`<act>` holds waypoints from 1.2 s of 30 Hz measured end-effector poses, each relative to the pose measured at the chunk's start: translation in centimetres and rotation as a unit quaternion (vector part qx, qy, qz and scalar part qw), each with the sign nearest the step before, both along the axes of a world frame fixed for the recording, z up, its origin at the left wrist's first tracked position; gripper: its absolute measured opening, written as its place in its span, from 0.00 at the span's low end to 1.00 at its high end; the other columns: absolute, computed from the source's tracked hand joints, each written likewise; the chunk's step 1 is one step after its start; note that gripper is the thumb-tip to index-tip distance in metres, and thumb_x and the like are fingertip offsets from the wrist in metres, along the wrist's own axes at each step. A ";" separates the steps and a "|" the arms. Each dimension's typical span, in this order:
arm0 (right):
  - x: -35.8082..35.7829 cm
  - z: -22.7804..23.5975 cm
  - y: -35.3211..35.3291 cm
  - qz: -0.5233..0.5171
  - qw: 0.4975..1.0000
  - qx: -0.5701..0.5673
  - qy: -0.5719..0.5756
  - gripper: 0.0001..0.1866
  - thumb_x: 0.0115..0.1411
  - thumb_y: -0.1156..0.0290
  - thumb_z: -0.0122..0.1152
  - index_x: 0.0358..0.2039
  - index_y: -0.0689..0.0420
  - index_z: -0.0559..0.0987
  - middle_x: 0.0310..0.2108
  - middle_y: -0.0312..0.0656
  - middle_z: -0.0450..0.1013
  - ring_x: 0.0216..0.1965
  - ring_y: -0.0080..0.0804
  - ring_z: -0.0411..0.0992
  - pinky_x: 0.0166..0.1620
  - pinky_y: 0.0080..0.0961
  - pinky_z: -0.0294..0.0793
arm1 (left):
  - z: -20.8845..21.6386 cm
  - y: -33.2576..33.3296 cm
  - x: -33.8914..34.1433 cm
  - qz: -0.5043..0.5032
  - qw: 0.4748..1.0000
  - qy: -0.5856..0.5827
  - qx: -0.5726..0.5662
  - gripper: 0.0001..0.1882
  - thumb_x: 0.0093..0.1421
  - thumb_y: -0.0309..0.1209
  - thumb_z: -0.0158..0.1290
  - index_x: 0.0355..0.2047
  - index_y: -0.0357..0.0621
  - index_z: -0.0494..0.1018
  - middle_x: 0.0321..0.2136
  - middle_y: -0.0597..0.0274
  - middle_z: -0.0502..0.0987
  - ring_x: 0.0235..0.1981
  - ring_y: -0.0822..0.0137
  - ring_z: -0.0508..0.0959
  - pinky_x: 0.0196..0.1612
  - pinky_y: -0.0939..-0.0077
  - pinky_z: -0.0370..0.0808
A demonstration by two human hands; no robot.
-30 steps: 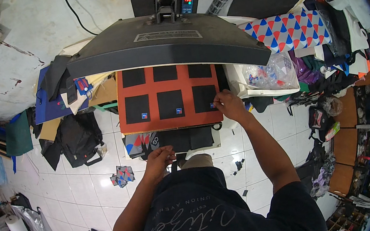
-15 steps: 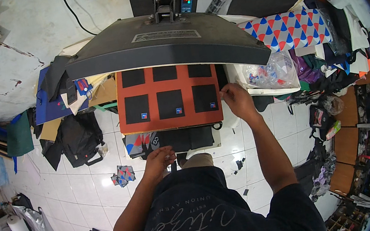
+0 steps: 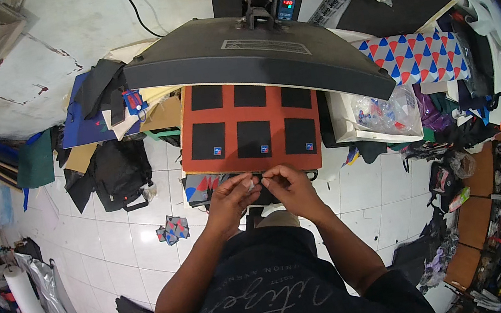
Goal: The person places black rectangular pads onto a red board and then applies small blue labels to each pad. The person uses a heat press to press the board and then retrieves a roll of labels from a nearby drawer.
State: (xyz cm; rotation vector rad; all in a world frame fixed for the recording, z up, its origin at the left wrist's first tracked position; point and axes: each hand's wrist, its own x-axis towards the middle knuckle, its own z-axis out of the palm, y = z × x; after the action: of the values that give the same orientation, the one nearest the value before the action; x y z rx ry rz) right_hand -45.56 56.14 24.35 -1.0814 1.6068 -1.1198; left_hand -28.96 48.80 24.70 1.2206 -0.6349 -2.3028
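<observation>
My left hand (image 3: pixel 226 203) pinches a small whitish, filmy piece (image 3: pixel 249 184) in front of the heat press. My right hand (image 3: pixel 294 190) is close beside it, thumb and fingertips pressed together; what they grip, if anything, is too small to make out. Just beyond both hands lies the red-orange press pad (image 3: pixel 229 141), bearing several black rectangular pieces in two rows. Each front-row piece, such as the middle black piece (image 3: pixel 252 134), has a small blue-and-red transfer (image 3: pixel 264 149) at its lower right corner. The dark upper plate (image 3: pixel 237 58) is raised over the pad's far part.
Right of the press, a white box (image 3: pixel 343 124) holds a clear plastic bag (image 3: pixel 385 113). Patterned red-and-blue material (image 3: pixel 416 59) lies behind it. On the tiled floor are small patterned pieces (image 3: pixel 174 229) and a black bag (image 3: pixel 120 175). Patterned and black material (image 3: pixel 198 188) sits below the pad.
My right hand has left the pad's right edge and come in to meet my left hand. My left hand has risen slightly toward the pad's front edge. The view has shifted and tilted.
</observation>
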 end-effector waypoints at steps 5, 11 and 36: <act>0.7 0.5 -1.1 0.024 0.999 -0.019 0.019 0.09 0.59 0.68 0.58 0.37 0.59 0.76 0.32 0.39 0.72 0.29 0.26 0.72 0.33 0.23 0.70 | -0.3 -0.2 0.9 0.026 0.998 0.054 0.021 0.12 0.61 0.24 0.51 0.45 0.37 0.71 0.41 0.57 0.76 0.41 0.66 0.78 0.45 0.77 0.78; 1.6 1.9 -1.8 0.083 0.990 -0.031 0.106 0.09 0.57 0.73 0.61 0.39 0.59 0.77 0.30 0.38 0.72 0.29 0.25 0.71 0.31 0.22 0.69 | -0.7 0.2 1.3 0.032 0.999 0.004 -0.036 0.11 0.61 0.24 0.51 0.45 0.38 0.72 0.39 0.59 0.76 0.40 0.69 0.78 0.44 0.79 0.78; 2.9 0.6 -1.6 0.009 0.998 -0.037 0.057 0.07 0.58 0.72 0.60 0.35 0.61 0.77 0.31 0.39 0.75 0.33 0.25 0.75 0.35 0.22 0.73 | -0.1 -0.1 2.9 0.040 0.999 -0.022 -0.018 0.06 0.63 0.31 0.51 0.36 0.43 0.74 0.30 0.69 0.75 0.30 0.76 0.75 0.36 0.81 0.74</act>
State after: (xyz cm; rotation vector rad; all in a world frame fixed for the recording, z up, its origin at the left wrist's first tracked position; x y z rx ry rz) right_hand -42.65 54.54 24.94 -1.2239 1.6510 -1.1304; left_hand -26.07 48.66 24.58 1.2602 -0.6299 -2.1954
